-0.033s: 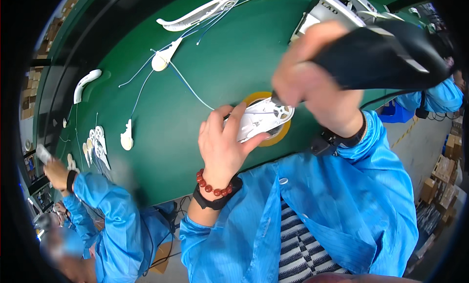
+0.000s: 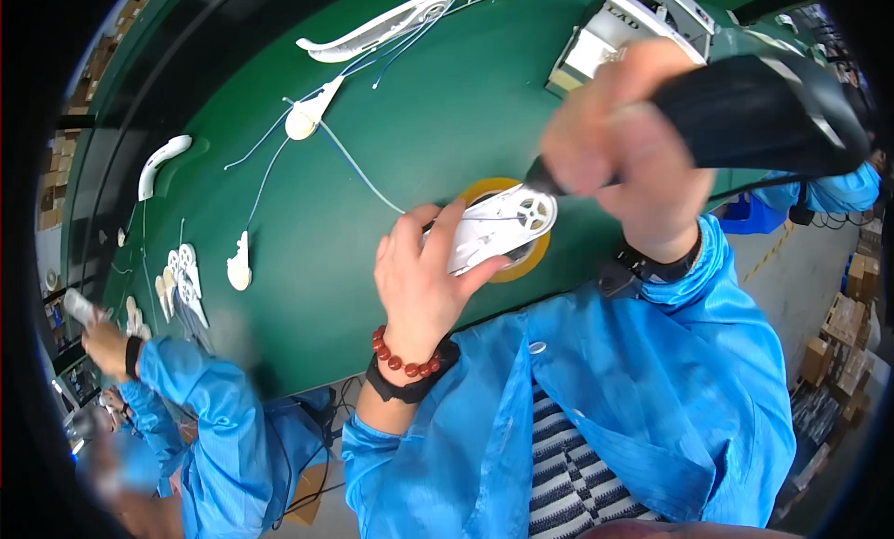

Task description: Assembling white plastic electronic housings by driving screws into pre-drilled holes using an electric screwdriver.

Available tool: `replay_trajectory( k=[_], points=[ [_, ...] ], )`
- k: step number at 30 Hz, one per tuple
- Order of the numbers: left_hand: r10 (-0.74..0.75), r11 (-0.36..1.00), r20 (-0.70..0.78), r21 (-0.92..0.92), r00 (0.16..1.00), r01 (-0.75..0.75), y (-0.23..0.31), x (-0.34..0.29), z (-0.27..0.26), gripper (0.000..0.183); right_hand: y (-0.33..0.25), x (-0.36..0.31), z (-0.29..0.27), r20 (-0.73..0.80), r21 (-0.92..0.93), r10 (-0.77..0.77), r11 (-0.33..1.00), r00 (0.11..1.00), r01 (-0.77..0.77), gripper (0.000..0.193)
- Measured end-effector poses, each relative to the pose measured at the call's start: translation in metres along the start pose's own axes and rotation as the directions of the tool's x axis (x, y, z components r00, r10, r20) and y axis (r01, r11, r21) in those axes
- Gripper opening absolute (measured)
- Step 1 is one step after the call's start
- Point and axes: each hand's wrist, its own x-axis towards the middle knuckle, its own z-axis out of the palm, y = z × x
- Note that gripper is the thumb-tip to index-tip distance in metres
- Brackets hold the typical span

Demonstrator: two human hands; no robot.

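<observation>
Bare green table surface [image 2: 438,120] lies open beyond the left hand [image 2: 419,283], crossed only by a thin pale blue wire [image 2: 358,167]. Ahead of the right hand [image 2: 619,157], a white box-shaped device [image 2: 633,27] blocks the way. To the far left, small white plastic parts [image 2: 182,278] and a co-worker's blue sleeve [image 2: 214,409] crowd the near edge.
</observation>
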Motion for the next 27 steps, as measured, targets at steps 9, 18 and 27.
replay_trajectory(
  k=[9, 18, 27],
  points=[
    [0.034, 0.999, -0.026, 0.003, 0.999, -0.034, 0.005, 0.002, 0.003, 0.074, -0.024, 0.009, -0.088, -0.313, -0.309, -0.286, 0.932, 0.906, 0.188, 0.006],
    [0.015, 1.000, 0.006, 0.016, 1.000, -0.015, 0.006, 0.003, 0.001, 0.082, -0.004, 0.008, -0.088, -0.444, -0.452, -0.284, 0.890, 0.850, 0.061, 0.008],
    [0.001, 1.000, 0.020, 0.007, 1.000, -0.001, 0.007, 0.004, 0.000, 0.081, -0.003, 0.007, -0.083, -0.514, -0.461, -0.272, 0.888, 0.813, 0.006, 0.009]
  ],
)
